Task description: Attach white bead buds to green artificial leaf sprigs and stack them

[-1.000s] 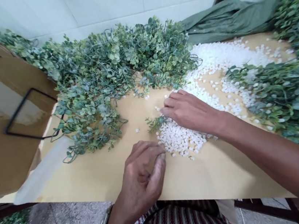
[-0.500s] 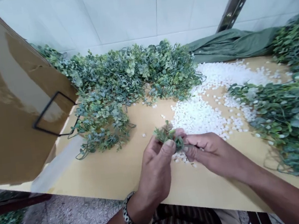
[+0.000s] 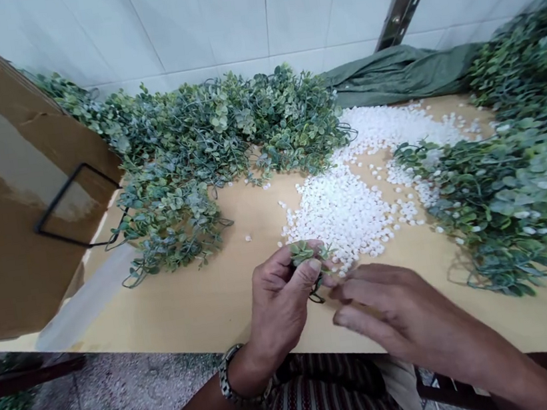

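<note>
My left hand (image 3: 280,298) pinches a small sprig of artificial greenery (image 3: 302,252) between thumb and fingers, above the table's front part. A dark stem loop pokes out below the thumb. Just to the right, my right hand (image 3: 382,305) has its thumb and fingers apart, with nothing visible between them. Its fingertips are close to the sprig's stem and slightly blurred. Behind both hands spreads a heap of small white plastic pieces (image 3: 344,209).
Leafy artificial greenery (image 3: 223,127) is piled along the wall, with another pile (image 3: 519,199) at the right. A cardboard box (image 3: 13,219) stands at the left beside a black wire frame (image 3: 58,199). Green cloth (image 3: 402,74) lies at the back of the yellowish table (image 3: 180,304).
My right hand has let go of the sprig's stem and opened, moving a little right and down. The left hand keeps its pinch. The camera view has shifted slightly.
</note>
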A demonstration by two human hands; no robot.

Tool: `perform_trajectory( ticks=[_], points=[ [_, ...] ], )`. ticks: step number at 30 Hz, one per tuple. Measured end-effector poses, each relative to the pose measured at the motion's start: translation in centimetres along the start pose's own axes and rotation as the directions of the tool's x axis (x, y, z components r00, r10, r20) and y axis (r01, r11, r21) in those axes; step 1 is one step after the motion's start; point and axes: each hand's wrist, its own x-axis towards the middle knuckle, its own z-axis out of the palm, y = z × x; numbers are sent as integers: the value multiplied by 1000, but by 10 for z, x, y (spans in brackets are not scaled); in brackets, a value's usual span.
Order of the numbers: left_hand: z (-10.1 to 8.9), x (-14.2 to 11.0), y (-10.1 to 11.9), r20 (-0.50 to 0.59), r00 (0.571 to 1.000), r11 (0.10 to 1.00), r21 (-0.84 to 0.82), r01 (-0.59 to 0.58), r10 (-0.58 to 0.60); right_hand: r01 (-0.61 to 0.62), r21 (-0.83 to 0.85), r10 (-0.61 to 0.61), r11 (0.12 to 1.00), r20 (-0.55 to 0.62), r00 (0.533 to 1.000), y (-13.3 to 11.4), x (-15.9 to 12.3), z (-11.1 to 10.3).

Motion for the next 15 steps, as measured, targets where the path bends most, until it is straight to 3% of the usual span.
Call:
perform_trajectory(
  ticks=[4,9,12,15],
  points=[
    [0,-3,-2,103,994,978,206,10,-32,-36,112,64,993,-256,964,2,1,-22],
    [3,-5,-4,250,968,932,356,-61,-32,88,171,-45,981,-242,969,7,12,-20],
    [0,-7,-10,226,972,951,308,-8,-64,83,159,-34,984,-291,956,10,9,-11],
    [0,-9,-19,120,990,976,212,50,-77,97,62,-71,993,-336,939,11,3,-2]
  ],
)
